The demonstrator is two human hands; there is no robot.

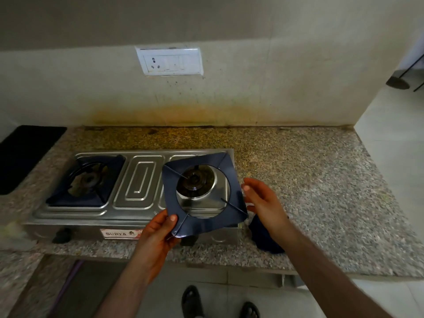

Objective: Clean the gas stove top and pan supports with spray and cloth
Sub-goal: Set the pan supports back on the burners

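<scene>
A two-burner steel gas stove [137, 180] sits on the granite counter. Its right pan support [169, 193], a dark blue square plate with a round hole and thin prongs, is lifted and tilted above the right burner [195, 180]. My left hand [160, 232] pinches the support's near left corner. My right hand [263, 198] is at the support's right edge with fingers spread, touching or nearly touching it. The left pan support [110, 180] rests in place over the left burner. A dark blue cloth [263, 237] lies on the counter right of the stove, partly hidden by my right forearm.
The granite counter [321, 180] extends right of the stove. A black mat [25, 152] lies at the far left. A white socket panel [169, 61] is on the stained wall behind. Below, my sandalled feet [218, 304] stand on the floor.
</scene>
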